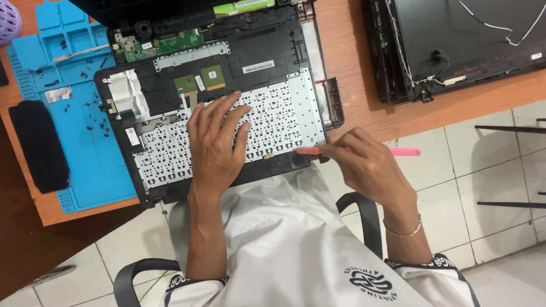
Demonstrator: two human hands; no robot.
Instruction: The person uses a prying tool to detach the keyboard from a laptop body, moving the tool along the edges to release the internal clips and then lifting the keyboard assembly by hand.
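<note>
Nearest the person, the right hand [369, 165] has its grip closed around a pink pry tool [364, 151], a slim flat stick pinched between thumb and fingertips near its middle. Its long axis runs almost level, left to right: the tail sticks out to the right of the grip over the tiled floor [483, 170], and the working tip points left, reaching the lower right corner of the laptop base [227, 108], at or just against the edge of the silver keyboard backplate [273, 122]; whether it has slipped under the edge cannot be told. So the seam lies just left of the right grip, in line with the tool's axis, and the right hand is the nearer one to it. A little farther left, the left hand [216, 142] lies open and flat on the backplate, fingers spread and pointing away from the body, holding nothing, only pressing down. The base lies with its long axis left to right, slightly tilted, its near edge overhanging the counter [352, 96]. Beyond the left grip and to its left sits a blue repair mat [96, 165] with small dark screws; far right of both grips lies a second dismantled laptop panel [455, 45].
</note>
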